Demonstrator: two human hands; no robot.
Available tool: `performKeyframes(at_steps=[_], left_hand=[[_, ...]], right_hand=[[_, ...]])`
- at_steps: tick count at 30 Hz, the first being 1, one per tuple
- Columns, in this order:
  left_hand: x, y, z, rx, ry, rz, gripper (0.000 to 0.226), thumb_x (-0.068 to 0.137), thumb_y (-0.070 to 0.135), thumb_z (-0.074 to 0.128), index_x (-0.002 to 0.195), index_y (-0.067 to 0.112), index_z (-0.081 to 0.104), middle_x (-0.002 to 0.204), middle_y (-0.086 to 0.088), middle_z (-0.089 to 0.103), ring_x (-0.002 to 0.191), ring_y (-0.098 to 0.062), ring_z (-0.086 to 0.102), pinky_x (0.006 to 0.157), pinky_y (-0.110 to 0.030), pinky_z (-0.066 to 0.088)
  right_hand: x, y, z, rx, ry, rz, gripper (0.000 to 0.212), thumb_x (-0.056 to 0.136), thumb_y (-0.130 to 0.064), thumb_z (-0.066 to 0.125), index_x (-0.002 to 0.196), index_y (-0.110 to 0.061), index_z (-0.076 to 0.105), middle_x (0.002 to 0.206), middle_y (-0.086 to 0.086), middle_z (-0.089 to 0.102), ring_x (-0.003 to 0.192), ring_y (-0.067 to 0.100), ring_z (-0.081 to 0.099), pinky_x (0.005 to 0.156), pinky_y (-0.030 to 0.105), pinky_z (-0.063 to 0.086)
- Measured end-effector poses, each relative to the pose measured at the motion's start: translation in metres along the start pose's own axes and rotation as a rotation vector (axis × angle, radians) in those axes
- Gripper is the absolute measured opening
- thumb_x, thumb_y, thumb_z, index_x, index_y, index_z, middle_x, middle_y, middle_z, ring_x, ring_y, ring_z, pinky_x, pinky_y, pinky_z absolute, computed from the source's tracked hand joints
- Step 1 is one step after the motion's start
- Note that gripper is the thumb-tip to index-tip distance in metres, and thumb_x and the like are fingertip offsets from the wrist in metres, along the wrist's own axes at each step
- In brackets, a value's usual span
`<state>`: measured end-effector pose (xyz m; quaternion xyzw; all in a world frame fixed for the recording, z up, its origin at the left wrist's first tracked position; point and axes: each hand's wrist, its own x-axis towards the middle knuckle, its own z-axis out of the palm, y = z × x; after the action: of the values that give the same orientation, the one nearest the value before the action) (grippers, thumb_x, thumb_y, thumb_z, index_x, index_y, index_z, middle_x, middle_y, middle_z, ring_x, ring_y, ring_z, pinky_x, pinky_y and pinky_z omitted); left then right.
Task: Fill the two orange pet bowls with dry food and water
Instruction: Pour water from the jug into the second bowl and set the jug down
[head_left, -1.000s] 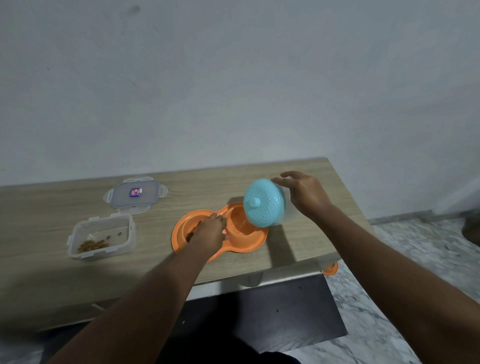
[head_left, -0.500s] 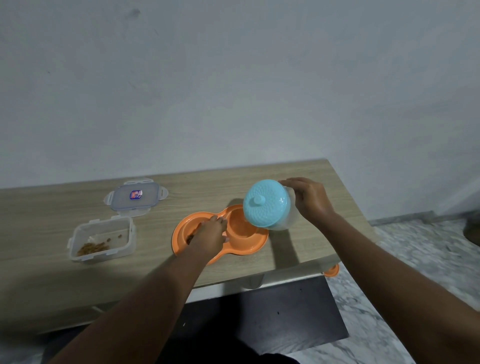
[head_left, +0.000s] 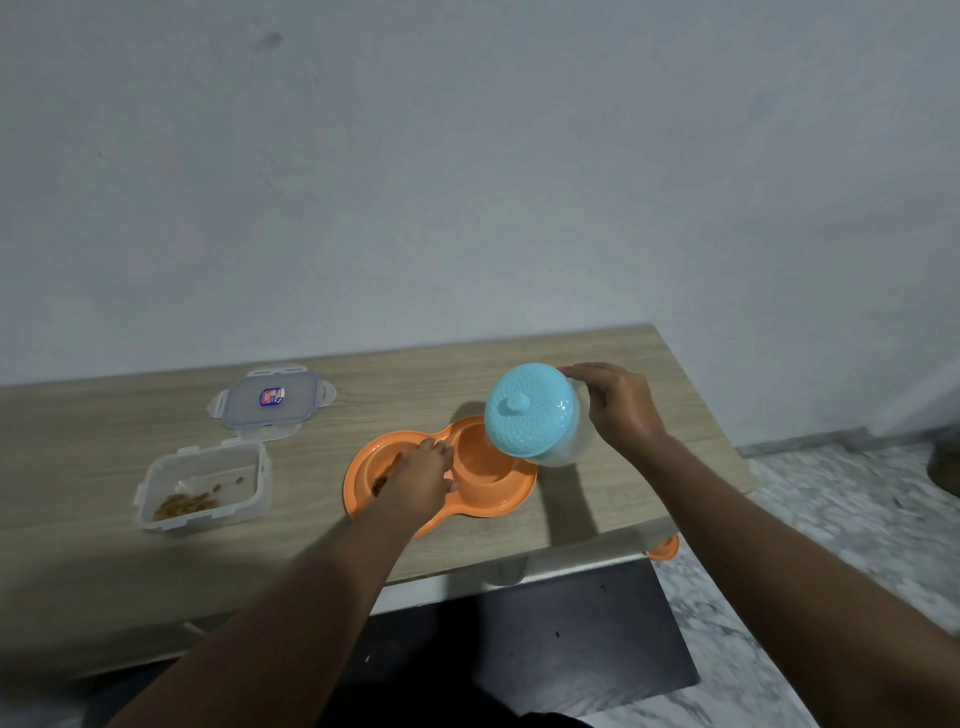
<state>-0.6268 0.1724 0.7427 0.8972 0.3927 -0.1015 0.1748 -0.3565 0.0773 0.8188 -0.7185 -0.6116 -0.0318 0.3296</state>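
An orange double pet bowl (head_left: 498, 506) lies on the wooden table (head_left: 104, 571). My left hand (head_left: 418, 480) rests on its middle, over the left bowl, where a little brown dry food (head_left: 378, 486) shows; whether the fingers grip the rim is hidden. My right hand (head_left: 621, 410) holds a clear jar with a light blue lid (head_left: 532, 410), tilted with the lid towards me, above the right bowl (head_left: 480, 460). I cannot see any water in that bowl.
A clear plastic container (head_left: 205, 486) with some dry food stands at the left. Its clear lid (head_left: 270, 400) lies behind it. The table's right edge is close to the jar; marble floor and a small orange object (head_left: 665, 548) lie below.
My right hand has brought the jar a little to the right and turned it more upright, away from the right bowl. The left hand has stayed on the bowl.
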Motion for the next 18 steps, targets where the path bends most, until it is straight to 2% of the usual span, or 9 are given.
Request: performKeyframes(at_steps=[8,11,13,15,16,18], left_hand=[[-0.003,0.001,-0.001,-0.025,0.023,0.006,0.064,0.101,0.029,0.056,0.157,0.011,0.029,0.164,-0.009,0.028,0.155,-0.026,0.018,0.123,-0.048,0.025],[-0.003,0.001,-0.001,-0.101,0.068,0.013,0.062,0.094,0.035,0.066,0.148,0.013,0.044,0.154,-0.009,0.045,0.147,-0.027,0.033,0.117,-0.047,0.032],[0.000,0.007,-0.009,-0.289,0.158,0.006,0.079,0.076,0.049,0.077,0.141,0.013,0.052,0.142,-0.008,0.057,0.135,-0.027,0.049,0.110,-0.044,0.040],[0.009,0.015,-0.021,-0.554,0.245,-0.015,0.099,0.057,0.063,0.079,0.142,0.020,0.053,0.139,-0.001,0.063,0.130,-0.019,0.057,0.108,-0.041,0.046],[0.014,0.022,-0.027,-0.655,0.283,-0.015,0.100,0.052,0.064,0.079,0.141,0.025,0.055,0.134,0.004,0.066,0.127,-0.013,0.060,0.106,-0.039,0.049],[0.018,0.042,-0.048,-0.851,0.343,-0.011,0.097,0.051,0.052,0.087,0.139,0.025,0.058,0.134,0.007,0.066,0.125,-0.007,0.060,0.105,-0.033,0.051]], right_hand=[[-0.001,-0.002,0.000,0.011,0.028,0.015,0.040,0.087,0.009,0.053,0.110,-0.015,0.075,0.109,0.007,0.074,0.102,0.022,0.069,0.088,0.036,0.056],[-0.003,-0.002,0.001,0.031,0.039,0.035,0.044,0.083,0.012,0.052,0.107,-0.014,0.076,0.107,0.005,0.075,0.101,0.022,0.070,0.090,0.031,0.055],[-0.001,0.000,-0.002,0.082,0.075,0.098,0.050,0.077,0.016,0.050,0.106,-0.016,0.076,0.106,0.002,0.075,0.099,0.014,0.070,0.090,0.019,0.050],[0.003,0.001,-0.009,0.139,0.117,0.207,0.054,0.075,0.017,0.048,0.106,-0.016,0.077,0.105,-0.002,0.075,0.095,0.000,0.065,0.086,0.002,0.042],[0.005,0.001,-0.012,0.161,0.133,0.260,0.055,0.075,0.017,0.047,0.107,-0.017,0.077,0.104,-0.003,0.075,0.095,-0.004,0.062,0.083,-0.002,0.039],[0.008,0.003,-0.016,0.206,0.145,0.339,0.056,0.075,0.015,0.046,0.108,-0.019,0.076,0.104,-0.006,0.075,0.094,-0.005,0.063,0.084,-0.001,0.041]])
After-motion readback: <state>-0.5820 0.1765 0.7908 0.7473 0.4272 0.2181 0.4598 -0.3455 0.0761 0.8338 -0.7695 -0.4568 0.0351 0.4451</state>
